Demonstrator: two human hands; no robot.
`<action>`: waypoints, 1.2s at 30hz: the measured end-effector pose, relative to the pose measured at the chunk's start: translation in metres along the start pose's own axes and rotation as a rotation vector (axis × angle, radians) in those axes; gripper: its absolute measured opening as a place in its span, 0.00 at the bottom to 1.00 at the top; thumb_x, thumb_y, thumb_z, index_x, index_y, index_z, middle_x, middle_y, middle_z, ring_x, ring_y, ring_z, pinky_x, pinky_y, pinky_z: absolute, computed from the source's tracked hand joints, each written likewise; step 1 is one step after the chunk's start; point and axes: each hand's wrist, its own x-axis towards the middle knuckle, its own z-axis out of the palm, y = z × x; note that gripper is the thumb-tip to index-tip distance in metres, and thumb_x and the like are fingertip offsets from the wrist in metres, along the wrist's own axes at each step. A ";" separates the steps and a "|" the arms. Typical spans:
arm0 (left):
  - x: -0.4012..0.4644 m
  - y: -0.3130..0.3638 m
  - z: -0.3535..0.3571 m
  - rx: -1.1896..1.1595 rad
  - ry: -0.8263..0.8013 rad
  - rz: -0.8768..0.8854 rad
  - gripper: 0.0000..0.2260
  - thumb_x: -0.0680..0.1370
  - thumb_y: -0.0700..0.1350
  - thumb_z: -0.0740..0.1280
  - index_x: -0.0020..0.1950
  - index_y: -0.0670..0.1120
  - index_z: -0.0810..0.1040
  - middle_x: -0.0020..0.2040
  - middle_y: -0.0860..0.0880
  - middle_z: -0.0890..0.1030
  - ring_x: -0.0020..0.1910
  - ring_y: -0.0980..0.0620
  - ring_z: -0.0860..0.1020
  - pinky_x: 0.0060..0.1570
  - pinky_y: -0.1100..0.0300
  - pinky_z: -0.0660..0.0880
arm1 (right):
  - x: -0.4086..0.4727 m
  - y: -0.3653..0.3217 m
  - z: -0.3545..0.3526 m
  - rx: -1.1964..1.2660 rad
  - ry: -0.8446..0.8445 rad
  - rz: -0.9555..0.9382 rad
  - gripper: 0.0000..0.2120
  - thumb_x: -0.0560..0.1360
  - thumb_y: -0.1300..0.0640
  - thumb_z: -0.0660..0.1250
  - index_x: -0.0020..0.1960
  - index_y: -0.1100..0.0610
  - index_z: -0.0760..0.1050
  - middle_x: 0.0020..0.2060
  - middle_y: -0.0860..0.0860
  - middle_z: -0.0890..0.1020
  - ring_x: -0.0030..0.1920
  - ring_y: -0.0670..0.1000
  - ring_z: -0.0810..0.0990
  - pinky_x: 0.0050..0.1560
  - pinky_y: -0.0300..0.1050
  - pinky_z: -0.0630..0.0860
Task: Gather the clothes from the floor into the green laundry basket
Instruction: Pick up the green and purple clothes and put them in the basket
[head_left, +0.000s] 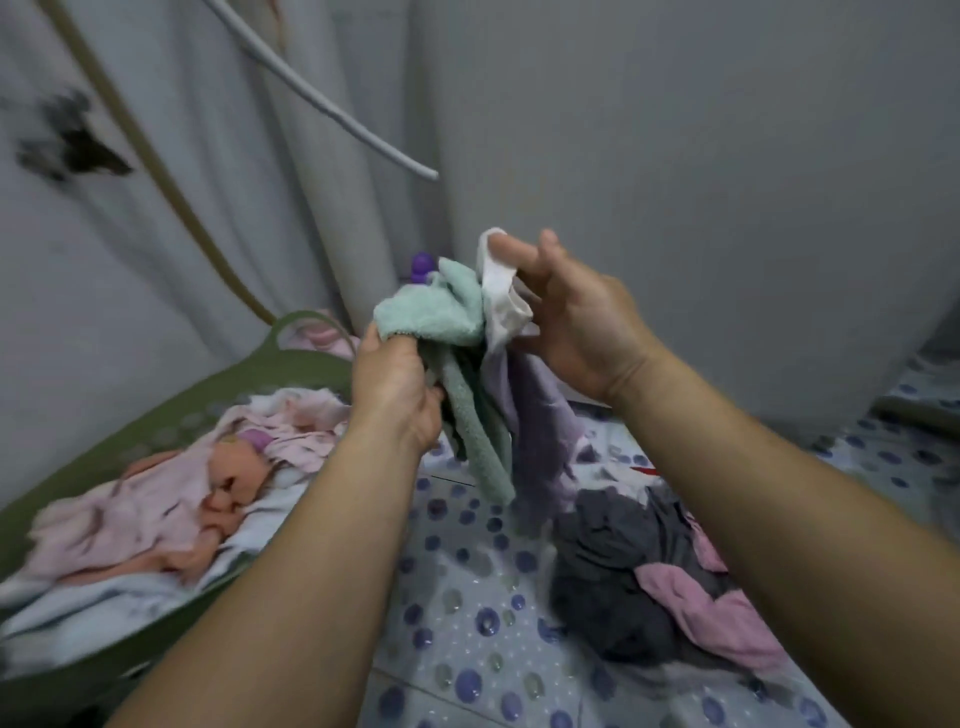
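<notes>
At about eight o'clock, against the grey wall, the green laundry basket (171, 415) already holds a heap of pink and white garments (171, 499), so the gathering looks well under way. It is not finished: on the dotted floor mat (467, 649) at four to five o'clock a dark grey garment (613, 571) lies crumpled with a pink cloth (717, 608) across it, both well apart from the basket. Near centre, both hands are raised above the mat with a small bundle between them. The left hand (395, 395) is curled tight around the mint-green towel (452, 332), whose tail hangs down toward six o'clock. The right hand (576, 332) pinches a white cloth (501, 291) between thumb and fingers, its remaining fingers fairly loose; a lilac cloth (540, 415) hangs beneath, though which hand carries it is hard to tell through the blur. This bundle seems bound for the basket next, then the floor pile.
</notes>
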 end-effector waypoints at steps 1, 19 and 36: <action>-0.001 0.015 -0.005 -0.014 0.015 0.046 0.14 0.78 0.37 0.62 0.64 0.43 0.74 0.53 0.43 0.81 0.48 0.46 0.80 0.54 0.47 0.77 | 0.004 -0.003 0.020 0.019 -0.062 -0.010 0.18 0.76 0.45 0.58 0.55 0.53 0.80 0.52 0.54 0.71 0.49 0.54 0.66 0.47 0.47 0.62; 0.026 0.094 -0.239 0.903 0.673 -0.053 0.30 0.73 0.41 0.63 0.74 0.47 0.57 0.71 0.37 0.67 0.66 0.38 0.70 0.66 0.41 0.68 | 0.053 0.093 0.191 -0.936 -0.445 0.067 0.15 0.78 0.56 0.62 0.63 0.57 0.76 0.63 0.54 0.78 0.54 0.52 0.77 0.43 0.37 0.71; 0.049 0.040 -0.241 2.012 -0.231 -0.371 0.35 0.69 0.64 0.68 0.73 0.66 0.57 0.78 0.51 0.37 0.75 0.37 0.34 0.70 0.30 0.48 | 0.041 0.165 0.075 -1.108 -0.252 0.491 0.58 0.60 0.58 0.80 0.76 0.43 0.45 0.69 0.54 0.65 0.63 0.58 0.71 0.51 0.52 0.78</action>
